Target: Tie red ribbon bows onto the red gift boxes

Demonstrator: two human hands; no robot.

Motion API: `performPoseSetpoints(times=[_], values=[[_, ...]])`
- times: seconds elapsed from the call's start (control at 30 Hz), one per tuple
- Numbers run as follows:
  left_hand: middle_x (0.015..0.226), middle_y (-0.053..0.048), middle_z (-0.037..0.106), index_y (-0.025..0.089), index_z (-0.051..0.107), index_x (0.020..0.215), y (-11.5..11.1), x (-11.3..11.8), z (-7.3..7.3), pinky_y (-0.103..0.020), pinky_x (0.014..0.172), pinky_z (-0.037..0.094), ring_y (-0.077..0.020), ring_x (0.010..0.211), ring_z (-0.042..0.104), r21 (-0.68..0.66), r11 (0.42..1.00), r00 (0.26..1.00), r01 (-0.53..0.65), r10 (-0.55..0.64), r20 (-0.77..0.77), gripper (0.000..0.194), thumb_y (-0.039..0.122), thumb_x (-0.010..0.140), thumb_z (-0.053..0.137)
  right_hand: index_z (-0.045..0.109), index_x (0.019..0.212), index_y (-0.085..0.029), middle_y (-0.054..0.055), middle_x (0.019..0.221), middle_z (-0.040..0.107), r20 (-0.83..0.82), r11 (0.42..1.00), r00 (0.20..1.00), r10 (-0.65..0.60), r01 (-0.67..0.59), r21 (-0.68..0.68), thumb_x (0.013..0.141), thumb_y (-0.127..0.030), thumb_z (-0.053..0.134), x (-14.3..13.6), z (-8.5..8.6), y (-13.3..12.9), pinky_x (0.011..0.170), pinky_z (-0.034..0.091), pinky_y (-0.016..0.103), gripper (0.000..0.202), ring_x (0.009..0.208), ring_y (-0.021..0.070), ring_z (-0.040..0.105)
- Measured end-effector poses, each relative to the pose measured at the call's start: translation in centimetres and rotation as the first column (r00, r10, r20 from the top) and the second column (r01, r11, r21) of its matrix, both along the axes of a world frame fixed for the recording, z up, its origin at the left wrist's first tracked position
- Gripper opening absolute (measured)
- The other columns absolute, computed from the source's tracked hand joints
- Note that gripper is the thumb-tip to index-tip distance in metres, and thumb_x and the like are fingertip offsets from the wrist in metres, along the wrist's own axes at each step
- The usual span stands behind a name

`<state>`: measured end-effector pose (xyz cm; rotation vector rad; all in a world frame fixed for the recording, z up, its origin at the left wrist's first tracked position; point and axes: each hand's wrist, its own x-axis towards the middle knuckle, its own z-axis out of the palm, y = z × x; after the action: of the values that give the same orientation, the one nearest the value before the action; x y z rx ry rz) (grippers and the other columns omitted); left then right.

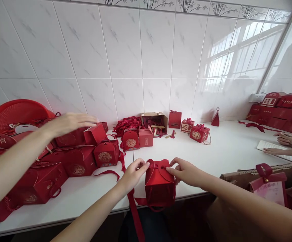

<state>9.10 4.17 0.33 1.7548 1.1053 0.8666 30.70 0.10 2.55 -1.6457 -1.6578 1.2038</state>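
A red gift box [160, 181] stands at the table's front edge, right before me, with rounded flaps folded over its top. My left hand [133, 174] pinches the top left corner of this box, thumb and forefinger together. On the other side, my right hand [185, 170] grips the top right edge, its thumb on a flap and some fingers hidden behind the box. Some ribbon shows between the flaps. A long red ribbon [136, 215] hangs over the table edge just left of the box.
At left, another person's hand [71, 124] reaches over many red boxes [78, 161] beside a red basket [20, 107]. Behind are a ribbon pile [127, 126], a cardboard box [166, 121] and finished boxes [199, 133]. Someone writes in a notebook [274, 148] at right, near a cardboard carton [233, 176].
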Motion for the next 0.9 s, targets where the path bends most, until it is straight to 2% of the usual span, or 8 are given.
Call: performPoseSetpoints(times=[0.13,0.27,0.43,0.5,0.67,0.77,0.83,0.9], values=[[0.060,0.003,0.040,0.017,0.054,0.066,0.2,-1.2,0.5,-0.024,0.050,0.025,-0.0095,0.053,0.031,-0.112,0.994,0.999,0.004,0.001,0.040,0.041,0.055,0.078,0.051,0.049,0.083,-0.018,0.002,0.083,0.059,-0.285,0.995,0.958,-0.016,-0.013,-0.100,0.081,-0.041,0.059,0.6,0.4,-0.2,0.080,0.046,0.031,0.025,0.081,0.0140,0.062],[0.054,0.007,0.026,0.017,0.049,0.063,0.0,-1.7,0.4,-0.023,0.046,0.018,-0.0077,0.048,0.022,-0.170,0.985,0.994,-0.016,0.035,0.108,0.041,0.056,0.075,0.055,0.051,0.091,-0.019,0.004,0.101,0.058,-0.357,0.974,0.931,0.082,-0.151,-0.168,0.075,-0.045,0.064,1.0,0.1,-0.6,0.084,0.045,0.033,0.034,0.094,0.0149,0.058],[0.065,0.003,0.047,0.016,0.058,0.072,0.2,-1.7,0.7,-0.022,0.053,0.031,-0.0091,0.057,0.038,-0.107,0.994,0.993,0.003,0.010,0.121,0.034,0.050,0.072,0.062,0.057,0.082,-0.016,-0.001,0.077,0.059,-0.438,0.958,0.894,0.093,-0.200,-0.205,0.065,-0.022,0.068,1.0,-0.5,-0.5,0.079,0.045,0.031,0.021,0.076,0.0126,0.059],[0.068,0.001,0.053,0.016,0.062,0.077,0.3,-1.8,1.0,-0.023,0.060,0.036,-0.0120,0.063,0.046,-0.080,0.997,0.997,-0.007,0.014,0.082,0.034,0.050,0.072,0.062,0.057,0.070,-0.015,0.001,0.073,0.059,-0.494,0.962,0.867,0.072,-0.190,-0.194,0.067,-0.021,0.060,0.9,-0.2,-0.5,0.080,0.045,0.032,0.008,0.076,0.0132,0.058],[0.079,-0.003,0.063,0.016,0.065,0.077,0.6,-1.9,1.4,-0.028,0.074,0.040,-0.0187,0.080,0.054,-0.028,0.999,1.000,-0.016,0.016,0.005,0.035,0.051,0.072,0.061,0.051,0.068,-0.017,0.001,0.067,0.056,-0.642,0.942,0.766,0.037,-0.241,-0.233,0.073,-0.028,0.048,0.9,1.1,-0.8,0.078,0.044,0.032,0.013,0.068,0.0138,0.057],[0.078,-0.003,0.063,0.017,0.065,0.076,0.8,-2.1,1.5,-0.028,0.075,0.040,-0.0193,0.081,0.055,0.013,0.999,0.999,-0.044,0.044,-0.006,0.036,0.052,0.072,0.061,0.045,0.074,-0.020,-0.007,0.059,0.042,-0.541,0.975,0.841,0.013,-0.130,-0.178,0.072,-0.027,0.052,0.9,1.2,-0.8,0.062,0.042,0.027,0.010,0.050,0.0079,0.042],[0.078,-0.003,0.064,0.017,0.066,0.075,0.9,-2.2,1.5,-0.028,0.075,0.040,-0.0196,0.080,0.056,0.017,0.998,0.998,-0.053,0.054,-0.016,0.036,0.053,0.071,0.061,0.044,0.079,-0.022,-0.007,0.065,0.044,-0.318,0.999,0.948,0.036,-0.025,0.038,0.069,-0.024,0.058,1.1,1.0,-0.8,0.055,0.036,0.024,0.017,0.051,0.0071,0.037],[0.079,-0.004,0.066,0.018,0.067,0.075,0.9,-2.4,1.5,-0.029,0.076,0.041,-0.0207,0.081,0.057,0.025,0.998,0.998,-0.056,0.057,-0.030,0.036,0.053,0.071,0.062,0.045,0.078,-0.022,-0.005,0.070,0.049,-0.067,0.962,0.996,0.052,-0.032,0.270,0.070,-0.025,0.060,1.2,0.7,-0.6,0.055,0.034,0.023,0.018,0.055,0.0082,0.040]])
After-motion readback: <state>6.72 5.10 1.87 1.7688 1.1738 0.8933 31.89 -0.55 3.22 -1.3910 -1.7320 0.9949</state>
